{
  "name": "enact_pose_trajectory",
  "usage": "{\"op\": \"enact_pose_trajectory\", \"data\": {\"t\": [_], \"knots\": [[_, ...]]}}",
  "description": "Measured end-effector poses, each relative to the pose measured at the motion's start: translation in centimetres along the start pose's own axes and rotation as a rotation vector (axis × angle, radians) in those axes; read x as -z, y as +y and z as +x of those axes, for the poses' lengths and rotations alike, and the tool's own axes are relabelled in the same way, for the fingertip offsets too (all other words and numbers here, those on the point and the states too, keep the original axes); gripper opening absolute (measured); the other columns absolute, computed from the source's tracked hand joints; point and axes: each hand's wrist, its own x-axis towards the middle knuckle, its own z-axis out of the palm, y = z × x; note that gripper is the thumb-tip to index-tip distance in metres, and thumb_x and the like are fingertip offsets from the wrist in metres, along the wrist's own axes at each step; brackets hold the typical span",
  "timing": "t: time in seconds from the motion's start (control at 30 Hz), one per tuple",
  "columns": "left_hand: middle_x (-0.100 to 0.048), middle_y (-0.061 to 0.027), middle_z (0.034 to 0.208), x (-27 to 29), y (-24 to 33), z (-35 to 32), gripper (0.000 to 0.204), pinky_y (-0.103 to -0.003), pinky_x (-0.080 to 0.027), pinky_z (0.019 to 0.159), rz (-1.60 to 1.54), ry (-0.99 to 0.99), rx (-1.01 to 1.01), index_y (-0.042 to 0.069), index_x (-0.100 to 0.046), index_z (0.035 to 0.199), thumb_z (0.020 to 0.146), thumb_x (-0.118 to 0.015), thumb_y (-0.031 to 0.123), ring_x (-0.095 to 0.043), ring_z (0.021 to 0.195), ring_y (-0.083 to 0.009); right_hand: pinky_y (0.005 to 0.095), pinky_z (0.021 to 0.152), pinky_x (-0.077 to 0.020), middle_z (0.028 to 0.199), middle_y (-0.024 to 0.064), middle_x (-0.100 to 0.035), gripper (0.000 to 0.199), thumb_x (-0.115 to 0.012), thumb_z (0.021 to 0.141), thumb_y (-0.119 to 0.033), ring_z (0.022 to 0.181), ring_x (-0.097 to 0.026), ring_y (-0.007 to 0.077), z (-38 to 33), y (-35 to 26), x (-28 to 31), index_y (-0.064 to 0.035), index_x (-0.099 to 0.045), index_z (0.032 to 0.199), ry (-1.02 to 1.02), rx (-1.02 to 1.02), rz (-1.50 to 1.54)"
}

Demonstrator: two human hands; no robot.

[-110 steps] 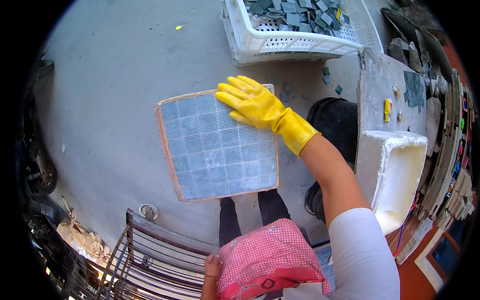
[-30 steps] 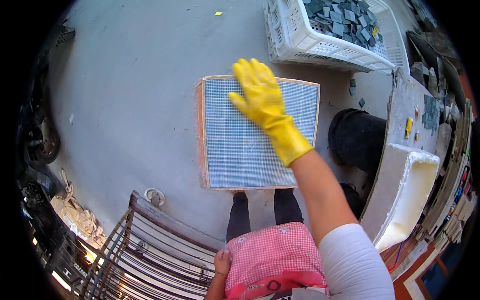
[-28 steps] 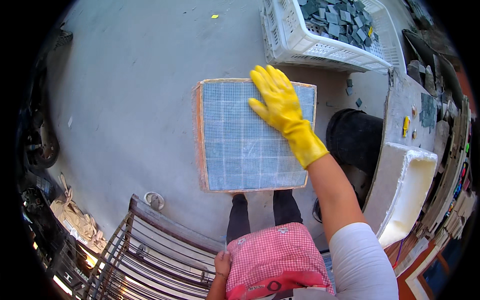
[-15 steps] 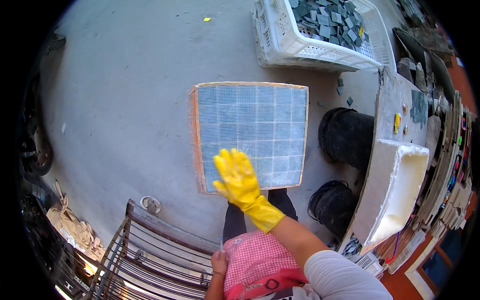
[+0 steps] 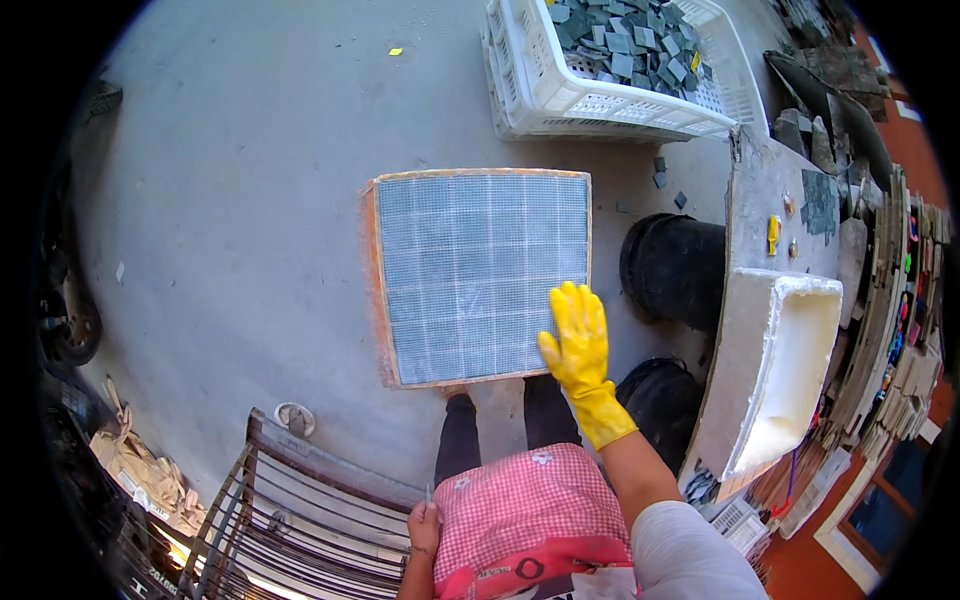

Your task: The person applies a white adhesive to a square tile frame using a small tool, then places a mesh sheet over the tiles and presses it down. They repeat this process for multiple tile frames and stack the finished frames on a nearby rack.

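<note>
My right hand [image 5: 577,340], in a yellow rubber glove, lies with its fingers stretched out at the lower right edge of a square mesh-covered panel [image 5: 480,270]. Bluish-grey tiles in a grid show through the panel's fine white mesh, inside a thin frame, with loose orange-brown mesh fringing its left side. Bare and closed, my left hand [image 5: 423,525] rests low beside the pink checked apron [image 5: 530,490]. A thin pale thing pokes up from its fingers; its kind is too small to make out.
White plastic crates [image 5: 640,105] stacked at the top right hold dark stone chips. Black buckets [image 5: 672,268] stand right of the panel, beside a board [image 5: 775,185] bearing a white foam box [image 5: 775,380]. A slatted metal rack [image 5: 300,500] is at the lower left.
My gloved right hand has moved right across the mesh, from the lower middle to the right edge. My left hand stays low by the apron; the view has shifted slightly.
</note>
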Motion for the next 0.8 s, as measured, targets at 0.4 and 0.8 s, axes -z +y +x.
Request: {"op": "enact_pose_trajectory", "data": {"t": [0.4,0.8], "knots": [[-0.045,0.0033,0.059,0.9,-1.5,0.0,0.022,-0.02,-0.028,0.048,0.069,-0.015,-0.036,0.007,-0.05,0.071,0.09,-0.047,0.018,-0.036,0.052,-0.0051,0.0438,0.096,-0.0347,0.121,0.0191,-0.051,0.039,-0.057,0.077,-0.017,0.111,-0.047,0.0361,-6.9,-4.5,-0.3,-0.0028,-0.054,0.114,-0.072,-0.001,-0.017],[-0.047,0.0003,0.057,1.0,-0.5,0.2,0.027,-0.023,-0.034,0.051,0.08,0.03,-0.025,0.005,-0.048,0.064,0.089,-0.046,0.016,-0.041,0.054,-0.0073,0.0375,0.081,-0.0391,0.087,0.0124,-0.06,0.032,-0.042,0.088,-0.033,0.083,-0.055,0.0262,-1.2,-1.0,-0.3,-0.0058,-0.06,0.086,-0.89,-0.711,0.468]]}}
